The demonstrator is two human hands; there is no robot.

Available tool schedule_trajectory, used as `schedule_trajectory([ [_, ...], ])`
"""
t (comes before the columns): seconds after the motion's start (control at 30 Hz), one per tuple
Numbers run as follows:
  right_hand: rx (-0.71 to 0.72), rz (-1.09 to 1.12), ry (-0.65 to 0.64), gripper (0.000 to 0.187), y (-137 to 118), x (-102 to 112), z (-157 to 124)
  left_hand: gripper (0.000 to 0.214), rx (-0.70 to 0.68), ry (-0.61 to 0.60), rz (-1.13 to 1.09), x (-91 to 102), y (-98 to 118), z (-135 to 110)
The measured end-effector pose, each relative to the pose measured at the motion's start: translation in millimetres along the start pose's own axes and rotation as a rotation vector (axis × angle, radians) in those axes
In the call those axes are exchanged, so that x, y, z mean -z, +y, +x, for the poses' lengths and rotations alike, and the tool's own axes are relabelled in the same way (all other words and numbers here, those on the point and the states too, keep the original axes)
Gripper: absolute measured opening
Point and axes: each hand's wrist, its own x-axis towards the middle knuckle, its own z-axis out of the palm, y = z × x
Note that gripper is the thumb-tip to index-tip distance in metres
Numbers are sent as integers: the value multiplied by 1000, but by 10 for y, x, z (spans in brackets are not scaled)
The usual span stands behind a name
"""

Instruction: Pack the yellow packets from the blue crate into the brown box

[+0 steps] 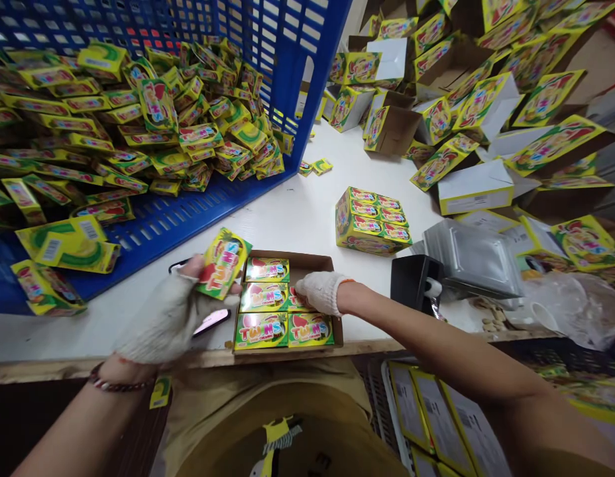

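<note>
My left hand (163,315), in a white fingerless knit glove, grips a yellow-green Twins candy box (224,264) just left of a shallow cardboard tray (312,260). Several matching candy boxes (264,297) lie flat in that tray, face up in two columns. My right hand (320,291), gloved the same way, reaches into the tray's right column. Its curled fingers are on a candy box (296,301) that they partly cover. Bare brown cardboard shows in the tray's upper right corner.
A blue plastic crate (213,209) heaped with candy boxes stands at left. A block of stacked boxes (372,222) sits behind the tray. Open display cartons (451,132) crowd the right. Nearby are a black tape dispenser (411,285), clear plastic containers (476,255) and a phone (211,322).
</note>
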Motion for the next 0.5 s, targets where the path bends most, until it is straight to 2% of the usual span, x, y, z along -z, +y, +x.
schedule_trajectory([
  [0.07, 8, 102, 105, 21, 48, 55, -85, 42, 143, -114, -60, -149, -42, -13],
  [0.1, 10, 177, 234, 23, 71, 96, -145, 44, 165, -171, -38, -208, -58, -20],
  [0.13, 23, 250, 402, 25, 88, 143, -213, 45, 137, -222, 32, -260, -68, -25],
  [0.2, 113, 311, 720, 33, 94, 243, -351, 47, -29, -283, 275, -353, -70, -27],
  [0.23, 182, 272, 795, 36, 86, 293, -415, 45, -139, -297, 415, -396, -64, -23],
  [0.27, 245, 196, 796, 35, 75, 340, -475, 43, -243, -302, 546, -435, -56, -16],
  [0.33, 268, 24, 660, 28, 69, 419, -580, 36, -406, -278, 753, -496, -49, -6],
  [0.43, 33, -45, 487, 23, 166, 481, -706, 29, -611, -180, 1062, -562, -103, -35],
  [0.5, -145, 9, 448, 25, 292, 486, -757, 31, -790, -264, 1256, -627, -194, -91],
])
